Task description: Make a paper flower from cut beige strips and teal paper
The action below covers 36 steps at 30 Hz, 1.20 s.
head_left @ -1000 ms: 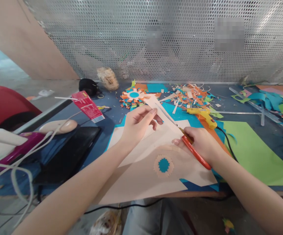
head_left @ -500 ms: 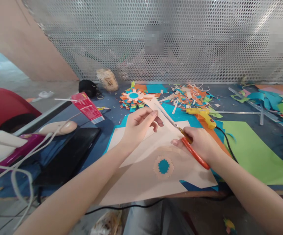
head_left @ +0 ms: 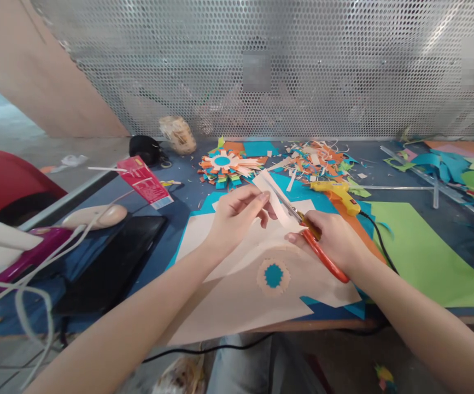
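Note:
My left hand (head_left: 240, 216) pinches a pale cream strip of paper (head_left: 276, 205) between thumb and fingers. The strip rises past my fingertips and curves down toward my right hand (head_left: 335, 235). In that hand is a pair of scissors (head_left: 324, 258) with orange handles, its blades pointing away from me and lying along the strip's right edge. Below both hands lies a large cream sheet (head_left: 228, 306). On it rests a small paper ring (head_left: 285, 288) with a jagged edge and a blue centre.
Behind my hands sit a layered paper flower (head_left: 221, 161) and a heap of paper scraps (head_left: 321, 158). A yellow glue gun (head_left: 339, 194) lies beside a green sheet (head_left: 429, 251). At left are a black phone-like slab (head_left: 113, 265), a red drink carton (head_left: 144, 180) and white cables (head_left: 46, 295).
The strip's far end has come nearer to me, and the strip now bends more by the blades. Both hands keep their hold and have barely shifted.

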Motion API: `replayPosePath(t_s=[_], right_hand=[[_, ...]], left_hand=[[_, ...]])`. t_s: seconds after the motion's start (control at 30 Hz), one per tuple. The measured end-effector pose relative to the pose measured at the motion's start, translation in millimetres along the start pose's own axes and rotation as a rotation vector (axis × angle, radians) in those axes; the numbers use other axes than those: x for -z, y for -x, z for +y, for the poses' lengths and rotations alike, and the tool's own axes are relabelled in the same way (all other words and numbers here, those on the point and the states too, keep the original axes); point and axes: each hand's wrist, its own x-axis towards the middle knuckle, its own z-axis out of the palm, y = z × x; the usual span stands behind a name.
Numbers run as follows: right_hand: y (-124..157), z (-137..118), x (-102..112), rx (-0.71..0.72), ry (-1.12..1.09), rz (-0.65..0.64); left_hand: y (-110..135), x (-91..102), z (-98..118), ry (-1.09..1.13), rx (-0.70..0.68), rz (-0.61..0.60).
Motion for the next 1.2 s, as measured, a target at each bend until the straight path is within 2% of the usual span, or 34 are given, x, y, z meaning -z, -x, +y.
replayPosePath(t_s=[0.37, 0.67, 0.93, 1.1, 1.2], right_hand=[[-2.2, 1.5, -3.6, -0.022, -0.051, 0.000], [-1.7, 2.2, -2.0, -0.006, -0.057, 0.002], [-2.0, 3.5, -2.1, -0.031, -0.119, 0.077], [-0.8, 7.4, 0.8, -0.022, -0.339, 0.184], [-2.6, 12.0, -1.8, -0.015, -0.460, 0.226]], left_hand=[[-0.5, -0.7, -1.9, 0.007, 0.009, 0.005], [3.4, -3.9, -2.1, -0.072, 0.086, -0.078], [-3.2, 3.2, -1.0, -0.132, 0.069, -0.069], [-15.8, 17.2, -7.1, -0.210, 0.054, 0.021], [-18.2, 19.3, -13.9, -0.264, 0.090, -0.016]])
